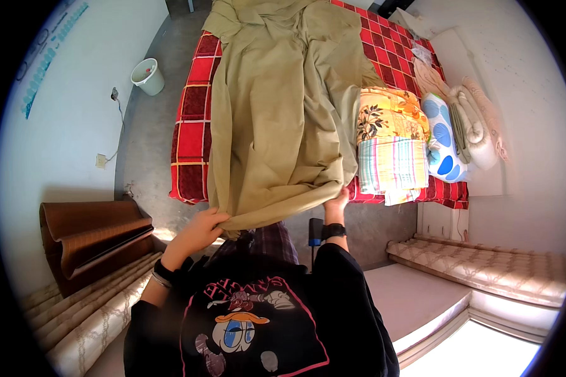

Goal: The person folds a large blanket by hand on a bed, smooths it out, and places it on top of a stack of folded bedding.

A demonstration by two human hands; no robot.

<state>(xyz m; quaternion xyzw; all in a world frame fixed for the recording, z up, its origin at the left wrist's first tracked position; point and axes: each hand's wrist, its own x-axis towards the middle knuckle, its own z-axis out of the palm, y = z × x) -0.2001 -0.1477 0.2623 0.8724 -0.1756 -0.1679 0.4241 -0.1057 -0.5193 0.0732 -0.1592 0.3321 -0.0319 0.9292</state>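
Note:
A large olive-green cloth (273, 113) lies wrinkled along a bed with a red checked cover (191, 122). Its near edge is lifted off the bed's end and drawn into a loose fold. My left hand (200, 231) grips the left corner of that edge, fingers closed over the cloth. At the other side, my right hand (337, 200) holds the edge near the bed's end, its fingers partly hidden by the fabric. To the right of the cloth, a folded orange floral quilt (391, 110) and a striped folded cloth (393, 162) rest on the bed.
A blue-dotted pillow (443, 136) and rolled bedding (474, 125) lie by the right wall. A white bin (148, 80) stands on the floor at left. A brown curved object (89, 235) is at lower left; curtains (476, 268) hang beside a window sill (415, 301).

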